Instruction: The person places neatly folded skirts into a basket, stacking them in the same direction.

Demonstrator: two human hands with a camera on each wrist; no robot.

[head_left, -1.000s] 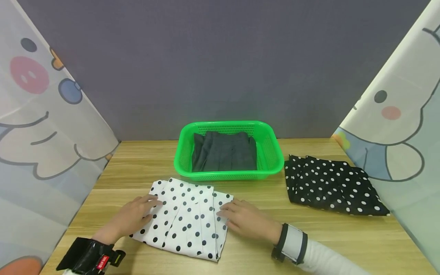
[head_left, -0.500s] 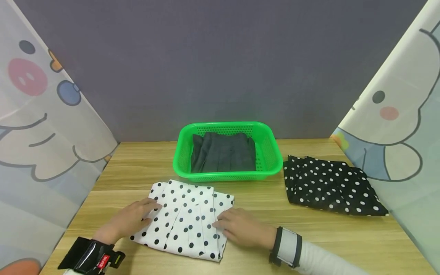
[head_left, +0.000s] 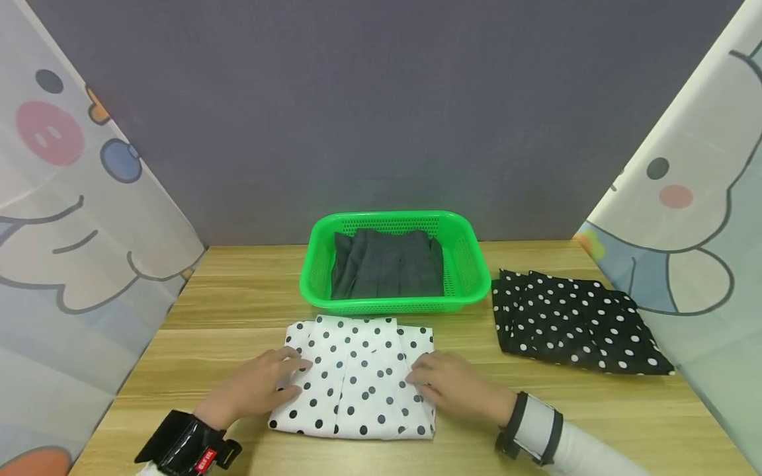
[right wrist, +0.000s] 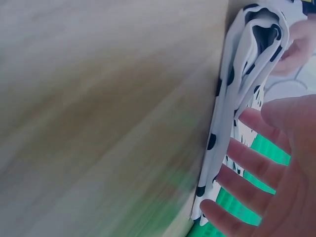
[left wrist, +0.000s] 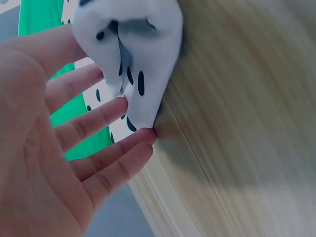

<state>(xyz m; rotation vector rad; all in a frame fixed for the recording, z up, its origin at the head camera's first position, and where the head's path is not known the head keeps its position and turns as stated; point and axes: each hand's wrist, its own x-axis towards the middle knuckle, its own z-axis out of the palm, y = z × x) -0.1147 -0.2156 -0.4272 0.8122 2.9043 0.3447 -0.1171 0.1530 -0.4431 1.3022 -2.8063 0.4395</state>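
A folded white skirt-like garment with black dots (head_left: 363, 383) lies flat on the wooden table, its pleats running toward the near edge. My left hand (head_left: 258, 387) rests at its left side, thumb and fingertips on the fabric. In the left wrist view the fingers (left wrist: 94, 121) are spread and fairly straight along the folded edge. On the opposite side, my right hand (head_left: 461, 385) has its fingertips over the garment's right edge. The right wrist view shows those fingers (right wrist: 252, 158) extended beside the stacked, looped layers of the fold (right wrist: 237, 89).
Behind the garment stands a green plastic basket (head_left: 393, 305) with a folded dark grey garment (head_left: 389, 264) in it. A folded black garment with white dots (head_left: 577, 324) lies at the right of the table (head_left: 238, 284). Cartoon-printed panels flank both sides.
Over the last half second the white dotted garment has shifted right and turned straighter, with its near edge now level. Both hands have moved right along with it.
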